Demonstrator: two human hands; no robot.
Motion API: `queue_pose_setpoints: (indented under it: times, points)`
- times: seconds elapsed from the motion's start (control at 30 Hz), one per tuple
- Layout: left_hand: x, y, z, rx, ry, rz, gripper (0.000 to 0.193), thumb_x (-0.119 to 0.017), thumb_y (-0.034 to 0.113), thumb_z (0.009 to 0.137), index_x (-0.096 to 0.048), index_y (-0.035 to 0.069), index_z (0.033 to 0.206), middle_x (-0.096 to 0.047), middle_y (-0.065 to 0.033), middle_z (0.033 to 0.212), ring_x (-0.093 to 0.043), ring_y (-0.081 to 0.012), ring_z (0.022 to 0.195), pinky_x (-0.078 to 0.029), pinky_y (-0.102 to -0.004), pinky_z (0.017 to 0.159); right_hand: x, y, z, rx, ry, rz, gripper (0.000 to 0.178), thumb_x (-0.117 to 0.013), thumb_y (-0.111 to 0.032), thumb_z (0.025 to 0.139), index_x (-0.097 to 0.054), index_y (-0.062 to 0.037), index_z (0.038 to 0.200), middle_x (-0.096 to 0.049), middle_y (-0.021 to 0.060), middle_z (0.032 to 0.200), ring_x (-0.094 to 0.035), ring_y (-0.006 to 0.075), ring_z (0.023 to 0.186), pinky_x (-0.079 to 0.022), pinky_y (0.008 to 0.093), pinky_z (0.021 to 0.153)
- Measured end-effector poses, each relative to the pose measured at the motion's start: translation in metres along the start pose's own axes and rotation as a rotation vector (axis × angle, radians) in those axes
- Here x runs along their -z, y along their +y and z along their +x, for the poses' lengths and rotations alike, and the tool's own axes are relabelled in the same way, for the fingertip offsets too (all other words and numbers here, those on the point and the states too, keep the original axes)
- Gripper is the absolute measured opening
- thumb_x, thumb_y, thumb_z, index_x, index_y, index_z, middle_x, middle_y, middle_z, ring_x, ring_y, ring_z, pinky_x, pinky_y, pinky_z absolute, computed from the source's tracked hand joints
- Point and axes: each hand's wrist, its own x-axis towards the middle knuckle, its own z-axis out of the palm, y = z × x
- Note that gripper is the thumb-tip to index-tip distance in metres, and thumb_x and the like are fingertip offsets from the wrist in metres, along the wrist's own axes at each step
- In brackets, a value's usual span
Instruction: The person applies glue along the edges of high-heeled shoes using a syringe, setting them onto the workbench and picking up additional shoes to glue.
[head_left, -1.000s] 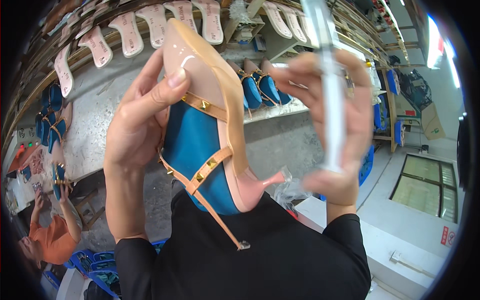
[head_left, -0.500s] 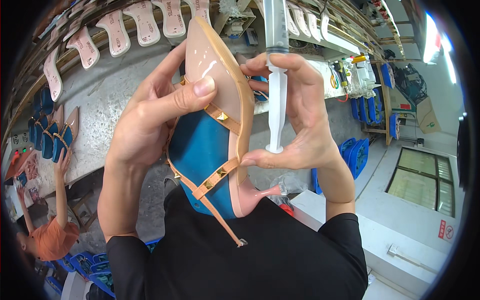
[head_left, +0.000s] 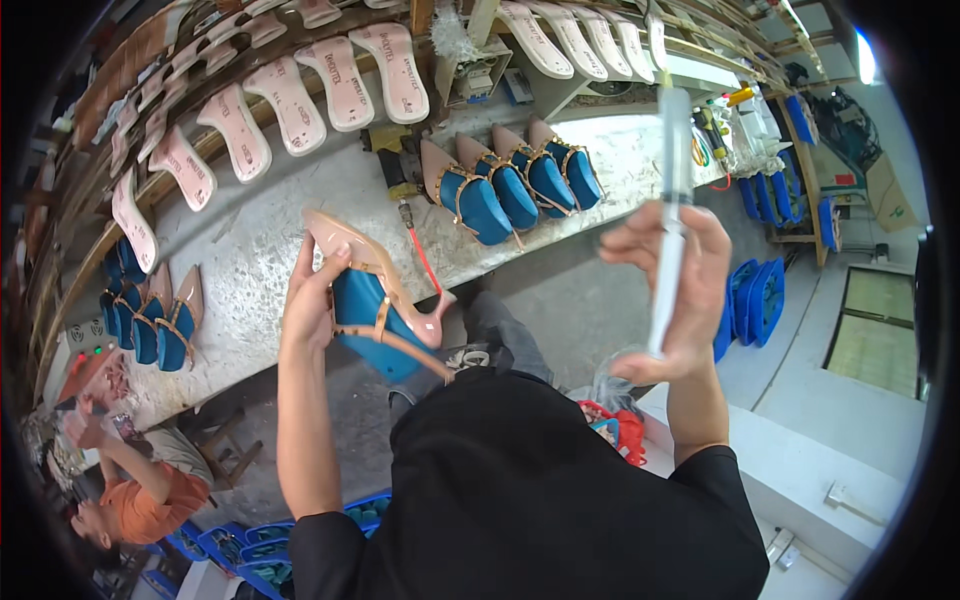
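Our left hand (head_left: 318, 290) grips the studded shoe (head_left: 365, 305) near its toe beside the bench (head_left: 250, 265), seemingly to leave the heel (head_left: 430, 328) free, while our right hand (head_left: 695, 290) holds the syringe (head_left: 677, 150) nearly upright, its exact finger contact blurred.

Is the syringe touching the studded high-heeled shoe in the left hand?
Apart: in the head view, the right hand holds the syringe away from the studded high-heeled shoe, with grey floor between them.

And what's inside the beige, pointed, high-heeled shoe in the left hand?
A blue inner surface shows in the shoe, partly crossed by a tan strap. Farther forward, the inside is hidden under the glossy beige upper.
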Motion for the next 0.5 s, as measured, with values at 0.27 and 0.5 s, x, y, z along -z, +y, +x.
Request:
queue_pose_setpoints:
  times: [0.27, 0.5]
  points:
    - [-0.005, -0.072, 0.185, -0.152, 0.162, 0.873, 0.109, -0.082, 0.030, 0.080, -0.016, -0.009, 0.158, -0.059, -0.0269, 0.134, -0.068, -0.0296, 0.110, -0.055, -0.0359, 0.094, 0.017, 0.013, -0.047, -0.238, 0.122, 0.095, 0.126, -0.102, -0.024, 0.051, -0.026, -0.0068, 0.151, -0.047, 0.0215, 0.131, -0.061, 0.0311, 0.113, -0.054, 0.0443, 0.094]
    - [-0.076, -0.073, 0.227, 0.161, 0.139, 1.538, 0.115, -0.073, 0.056, 0.079, -0.021, -0.014, 0.154, -0.058, -0.0331, 0.137, -0.062, -0.0408, 0.123, -0.049, -0.0426, 0.105, 0.056, 0.043, -0.079, -0.302, 0.210, 0.196, 0.123, -0.102, -0.021, 0.051, -0.030, -0.0141, 0.151, -0.048, 0.0176, 0.130, -0.060, 0.0286, 0.114, -0.054, 0.0438, 0.093]
